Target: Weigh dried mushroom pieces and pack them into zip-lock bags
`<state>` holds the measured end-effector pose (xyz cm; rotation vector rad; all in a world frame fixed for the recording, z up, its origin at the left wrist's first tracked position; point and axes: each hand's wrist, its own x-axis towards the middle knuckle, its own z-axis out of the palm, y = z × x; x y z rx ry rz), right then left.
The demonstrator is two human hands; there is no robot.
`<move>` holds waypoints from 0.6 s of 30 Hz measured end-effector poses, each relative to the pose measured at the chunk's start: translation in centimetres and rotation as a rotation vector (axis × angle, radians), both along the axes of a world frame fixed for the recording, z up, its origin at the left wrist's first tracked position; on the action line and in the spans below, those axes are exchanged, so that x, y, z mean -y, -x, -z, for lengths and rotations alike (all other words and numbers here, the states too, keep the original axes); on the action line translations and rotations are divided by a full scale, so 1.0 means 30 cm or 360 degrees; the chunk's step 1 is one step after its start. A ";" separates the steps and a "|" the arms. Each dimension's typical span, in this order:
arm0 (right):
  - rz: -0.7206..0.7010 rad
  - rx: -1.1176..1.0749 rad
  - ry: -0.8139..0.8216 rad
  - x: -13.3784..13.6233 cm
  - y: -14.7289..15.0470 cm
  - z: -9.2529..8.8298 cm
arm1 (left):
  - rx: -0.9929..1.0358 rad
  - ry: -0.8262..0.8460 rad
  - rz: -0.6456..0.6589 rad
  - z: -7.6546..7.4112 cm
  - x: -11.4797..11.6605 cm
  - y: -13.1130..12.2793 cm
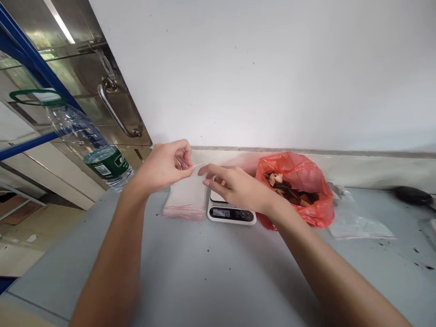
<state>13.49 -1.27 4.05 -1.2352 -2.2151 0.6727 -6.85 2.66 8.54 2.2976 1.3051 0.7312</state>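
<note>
My left hand (168, 163) is closed in a pinch on the edge of a small clear zip bag (200, 164), whose thin reddish line shows between my hands. Beside that edge hovers my right hand (235, 184), thumb and fingers apart, over the kitchen scale (231, 215). The scale's display is lit and appears to read 119. Some pale pieces on its plate are mostly hidden by my right hand. Under my left hand lies a stack of zip bags (185, 202) with red seal lines, just left of the scale.
A red plastic bag (293, 163) of dried brown pieces stands open right of the scale. Farther right are a clear zip bag (361, 218) and a black object (413, 195). A large water bottle (102, 159) stands at the left edge. The wall (272, 81) rises behind.
</note>
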 end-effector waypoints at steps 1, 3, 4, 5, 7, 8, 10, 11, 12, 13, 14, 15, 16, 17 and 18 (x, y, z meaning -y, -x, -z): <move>0.0011 -0.0037 0.0004 0.000 0.001 0.001 | 0.0033 -0.0034 -0.0006 -0.001 0.004 -0.006; 0.0024 -0.0103 0.0019 0.003 0.000 -0.003 | 0.0077 -0.0047 -0.0002 0.000 0.010 -0.016; 0.0035 -0.0120 0.0024 0.005 0.001 -0.007 | 0.0088 -0.0036 0.0004 0.000 0.012 -0.019; 0.0051 -0.0113 0.0029 0.008 0.002 -0.011 | 0.0092 -0.0026 0.0007 0.001 0.014 -0.022; 0.0117 -0.0025 0.0050 0.014 0.010 -0.020 | 0.0087 -0.0028 -0.0006 0.003 0.016 -0.027; 0.0185 0.0035 0.0055 0.016 0.016 -0.023 | 0.0089 -0.0046 -0.0022 0.005 0.017 -0.029; 0.0380 0.0110 0.0048 0.018 0.028 -0.025 | 0.0099 -0.0094 -0.0043 0.008 0.021 -0.034; 0.0477 0.0100 0.0048 0.017 0.034 -0.024 | 0.0097 -0.0122 -0.0040 0.009 0.024 -0.038; 0.0558 0.0059 0.0047 0.017 0.040 -0.021 | 0.0084 -0.0161 -0.0027 0.011 0.026 -0.043; 0.0609 0.0006 0.0050 0.015 0.044 -0.019 | 0.0059 -0.0206 -0.0003 0.012 0.029 -0.048; 0.0624 -0.0047 0.0058 0.013 0.048 -0.016 | 0.0028 -0.0251 0.0031 0.014 0.031 -0.053; 0.0626 -0.0092 0.0060 0.011 0.050 -0.013 | 0.0006 -0.0293 0.0071 0.016 0.032 -0.057; 0.0621 -0.0130 0.0053 0.010 0.051 -0.011 | -0.0010 -0.0313 0.0128 0.019 0.033 -0.061; 0.0617 -0.0168 0.0036 0.008 0.050 -0.010 | -0.0024 -0.0301 0.0202 0.022 0.032 -0.062; 0.0614 -0.0210 0.0013 0.006 0.048 -0.009 | -0.0047 -0.0250 0.0288 0.027 0.030 -0.062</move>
